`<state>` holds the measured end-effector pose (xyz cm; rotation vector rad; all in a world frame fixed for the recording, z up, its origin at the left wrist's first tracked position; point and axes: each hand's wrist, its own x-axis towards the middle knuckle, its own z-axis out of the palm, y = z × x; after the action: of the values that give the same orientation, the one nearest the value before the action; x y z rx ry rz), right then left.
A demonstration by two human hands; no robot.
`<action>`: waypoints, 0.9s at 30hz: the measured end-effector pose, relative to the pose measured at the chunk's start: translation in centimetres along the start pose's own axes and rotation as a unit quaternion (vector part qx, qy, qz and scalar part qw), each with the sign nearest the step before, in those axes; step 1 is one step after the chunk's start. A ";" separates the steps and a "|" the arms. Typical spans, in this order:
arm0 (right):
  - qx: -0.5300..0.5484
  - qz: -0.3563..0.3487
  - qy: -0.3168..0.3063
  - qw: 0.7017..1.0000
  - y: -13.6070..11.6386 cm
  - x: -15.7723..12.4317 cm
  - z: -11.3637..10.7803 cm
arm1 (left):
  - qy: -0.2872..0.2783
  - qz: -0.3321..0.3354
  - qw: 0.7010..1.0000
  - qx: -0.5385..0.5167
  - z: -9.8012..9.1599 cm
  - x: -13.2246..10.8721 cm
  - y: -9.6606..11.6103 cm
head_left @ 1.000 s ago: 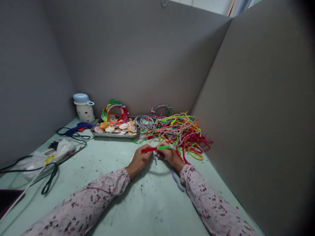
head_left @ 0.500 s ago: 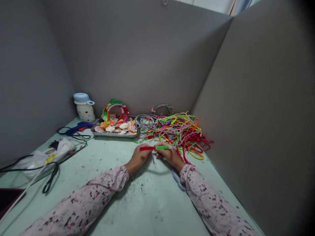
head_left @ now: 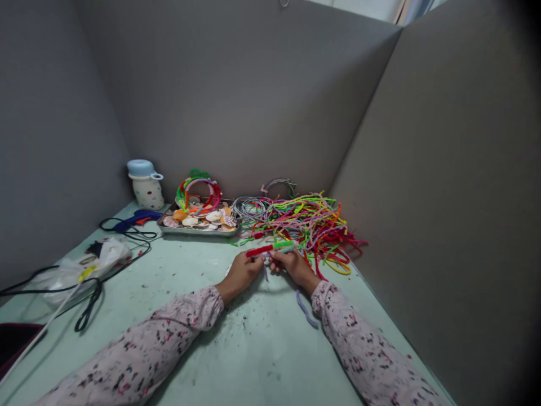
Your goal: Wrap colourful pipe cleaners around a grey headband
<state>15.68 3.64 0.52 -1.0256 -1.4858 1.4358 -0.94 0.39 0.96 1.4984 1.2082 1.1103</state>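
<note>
Between my hands is a headband wrapped in red and green pipe cleaner, its red part at the left and green at the right. My left hand is closed round the red end. With thumb and fingers pinched, my right hand grips a purple pipe cleaner just under the band; one end of it hangs down between the hands. Another length of purple pipe cleaner lies on the table beside my right wrist.
Behind my hands is a metal tray of seashells with colourful wrapped headbands on it. Right of it lie grey headbands and a heap of pipe cleaners. A bottle, blue-handled scissors, plastic bag and black cable occupy the left.
The band has turned, its green end tilting up and away from my right hand's fingers. My right fingers have shifted to a pinch at the purple pipe cleaner below it.
</note>
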 end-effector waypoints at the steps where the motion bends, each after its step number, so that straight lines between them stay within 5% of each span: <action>1: 0.007 0.001 -0.002 1.000 0.0 0.0 0.0 | 0.001 -0.004 1.000 -0.002 0.0 0.0 0.0; 9: -0.032 -0.056 -0.009 0.998 -0.4 -0.5 -0.1 | 0.020 -0.038 0.998 -0.048 -0.3 0.8 -1.8; 27: 0.006 -0.014 0.020 1.000 0.5 0.2 -0.2 | 0.025 -0.018 0.997 -0.069 0.2 0.9 -1.3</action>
<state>15.84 3.92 0.02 -1.0166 -1.4548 1.3946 -0.93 1.40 -0.25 1.3470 1.1641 1.1889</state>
